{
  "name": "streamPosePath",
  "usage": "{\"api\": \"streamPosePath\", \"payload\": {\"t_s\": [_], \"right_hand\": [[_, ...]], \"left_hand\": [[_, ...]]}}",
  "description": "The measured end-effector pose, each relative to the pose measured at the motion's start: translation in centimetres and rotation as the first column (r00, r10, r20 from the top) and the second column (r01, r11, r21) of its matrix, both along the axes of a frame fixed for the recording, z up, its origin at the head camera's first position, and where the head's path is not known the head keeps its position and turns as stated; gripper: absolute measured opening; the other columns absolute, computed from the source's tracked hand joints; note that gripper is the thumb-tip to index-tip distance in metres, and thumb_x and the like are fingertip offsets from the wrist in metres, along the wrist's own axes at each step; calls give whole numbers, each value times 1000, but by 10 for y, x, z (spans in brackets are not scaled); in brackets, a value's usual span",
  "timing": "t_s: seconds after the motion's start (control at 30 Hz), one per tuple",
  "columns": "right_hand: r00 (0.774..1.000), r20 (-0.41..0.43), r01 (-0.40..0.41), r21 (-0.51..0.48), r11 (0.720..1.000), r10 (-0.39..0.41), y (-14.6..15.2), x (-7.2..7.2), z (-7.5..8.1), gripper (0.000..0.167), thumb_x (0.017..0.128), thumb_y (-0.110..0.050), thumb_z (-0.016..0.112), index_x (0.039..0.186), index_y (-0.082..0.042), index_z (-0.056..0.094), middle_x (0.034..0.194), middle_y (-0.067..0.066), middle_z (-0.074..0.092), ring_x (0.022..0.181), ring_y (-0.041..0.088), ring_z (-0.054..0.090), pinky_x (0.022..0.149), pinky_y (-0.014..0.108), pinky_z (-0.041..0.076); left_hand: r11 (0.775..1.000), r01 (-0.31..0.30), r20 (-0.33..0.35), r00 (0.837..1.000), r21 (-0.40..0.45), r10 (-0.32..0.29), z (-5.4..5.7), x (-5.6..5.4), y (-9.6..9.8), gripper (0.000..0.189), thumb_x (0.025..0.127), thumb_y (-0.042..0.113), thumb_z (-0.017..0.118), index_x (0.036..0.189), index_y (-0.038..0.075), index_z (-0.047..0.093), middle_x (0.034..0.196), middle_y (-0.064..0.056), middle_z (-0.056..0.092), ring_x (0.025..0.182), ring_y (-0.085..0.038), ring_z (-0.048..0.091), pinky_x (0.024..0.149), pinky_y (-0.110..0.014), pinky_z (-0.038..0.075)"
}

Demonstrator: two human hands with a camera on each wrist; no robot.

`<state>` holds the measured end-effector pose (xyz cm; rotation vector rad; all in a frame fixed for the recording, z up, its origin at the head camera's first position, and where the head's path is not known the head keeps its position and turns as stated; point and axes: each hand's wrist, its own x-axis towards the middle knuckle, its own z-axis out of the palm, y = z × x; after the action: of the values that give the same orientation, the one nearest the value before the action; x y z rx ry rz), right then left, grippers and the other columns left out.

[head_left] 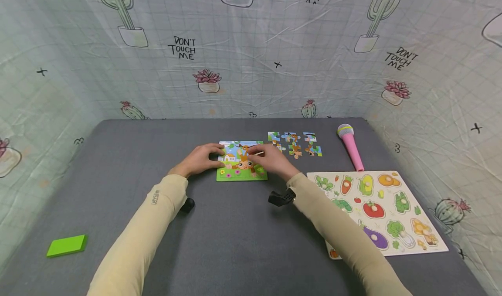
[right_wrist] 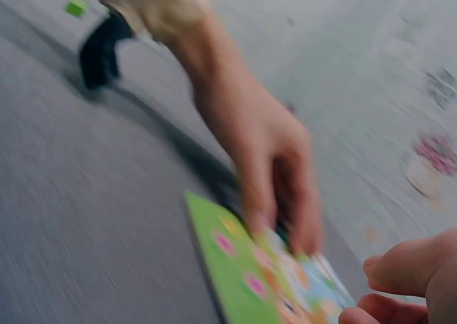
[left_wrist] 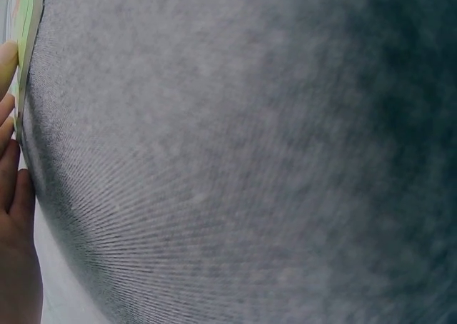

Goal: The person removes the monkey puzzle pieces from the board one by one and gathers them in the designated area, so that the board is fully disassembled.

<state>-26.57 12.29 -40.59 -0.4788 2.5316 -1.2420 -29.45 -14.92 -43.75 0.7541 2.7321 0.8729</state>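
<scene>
A jigsaw puzzle (head_left: 239,177) with a green border and a cartoon animal picture lies in the middle of the table. My left hand (head_left: 199,160) rests at its left side, fingers and thumb spread apart on the edge. In the right wrist view the straight fingers of that left hand (right_wrist: 268,142) touch the board. Over the puzzle's right part, my right hand (head_left: 273,160) pinches a small puzzle piece (head_left: 259,153) between thumb and fingers, mostly hidden. Several loose puzzle pieces (head_left: 313,150) lie just beyond the right hand.
A pink toy microphone (head_left: 352,150) lies at the back right. In front of it is a vegetable puzzle board (head_left: 380,182), partly under my right forearm. A green block (head_left: 66,246) sits at the front left. A patterned cloth (head_left: 251,47) hangs behind the table.
</scene>
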Motion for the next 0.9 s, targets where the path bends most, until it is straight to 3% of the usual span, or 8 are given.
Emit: {"api": "streamPosePath", "payload": {"t_s": [0.23,0.53,0.63,0.77,0.9], "right_hand": [[996,-34,-83,7,997,83,-42,10,-11,34,100,-22,58,131,-7,62,126,9,63,112,25,62,89,33,53],[983,-141,-113,65,991,121,-59,11,-25,31,94,-14,66,123,-4,67,112,10,68,91,20,66,74,29,54],[971,-177,-143,98,985,159,-60,11,-24,33,90,-11,71,122,-2,68,110,12,68,88,19,65,74,29,54],[942,-236,-200,167,965,237,-62,11,-23,32,89,-10,73,120,-1,68,95,15,67,75,17,53,68,27,44],[919,-271,-234,205,950,285,-63,12,-20,32,89,-8,72,119,1,68,91,14,66,74,18,48,66,28,37]], "left_hand": [[1000,-9,-6,1000,6,9,-2,0,1,45,89,30,74,126,5,66,147,-11,47,139,-32,37,115,-49,31],[998,8,-9,1000,62,-7,-3,1,-7,36,89,22,74,120,5,69,144,-10,51,138,-32,40,113,-49,33],[996,18,-7,1000,82,-17,-1,3,-8,32,89,19,74,118,6,71,142,-9,53,136,-31,42,112,-48,35],[996,28,-3,1000,89,-28,0,3,-9,30,90,19,73,117,6,72,141,-8,55,134,-31,45,111,-48,37],[996,27,-3,1000,87,-27,1,3,-9,29,90,18,73,116,7,72,140,-8,55,133,-32,46,110,-48,38]]}}
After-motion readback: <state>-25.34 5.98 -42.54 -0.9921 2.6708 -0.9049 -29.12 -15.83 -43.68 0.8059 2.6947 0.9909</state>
